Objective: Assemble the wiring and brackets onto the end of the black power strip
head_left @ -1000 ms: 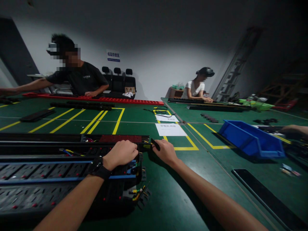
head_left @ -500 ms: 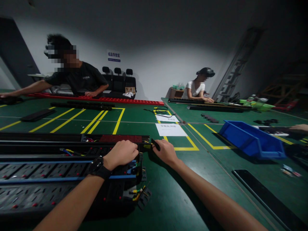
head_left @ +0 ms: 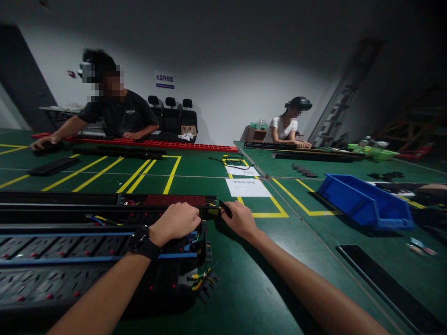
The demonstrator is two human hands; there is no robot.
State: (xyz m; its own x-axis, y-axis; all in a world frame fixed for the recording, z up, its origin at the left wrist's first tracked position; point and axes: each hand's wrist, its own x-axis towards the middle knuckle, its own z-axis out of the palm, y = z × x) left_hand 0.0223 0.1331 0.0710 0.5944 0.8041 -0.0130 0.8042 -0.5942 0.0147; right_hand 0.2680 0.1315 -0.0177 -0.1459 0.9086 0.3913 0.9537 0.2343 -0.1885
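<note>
Long black power strips with rows of sockets lie side by side at the left. My left hand, with a black watch on the wrist, is closed over the right end of one of the farther strips. Just beyond that end, my right hand pinches a small flat black piece. Its fingertips are partly hidden, and I cannot tell whether the piece touches the strip. Yellow and green wires and a black end piece stick out of the nearest strip's end.
A blue bin and a black phone-like slab lie to the right. White paper sheets lie ahead on the green table. Two people sit across, by a long red perforated rail and black strips.
My hands have stayed almost in place. The co-worker at the left has drawn an outstretched hand, with a dark object, rightward along the table.
</note>
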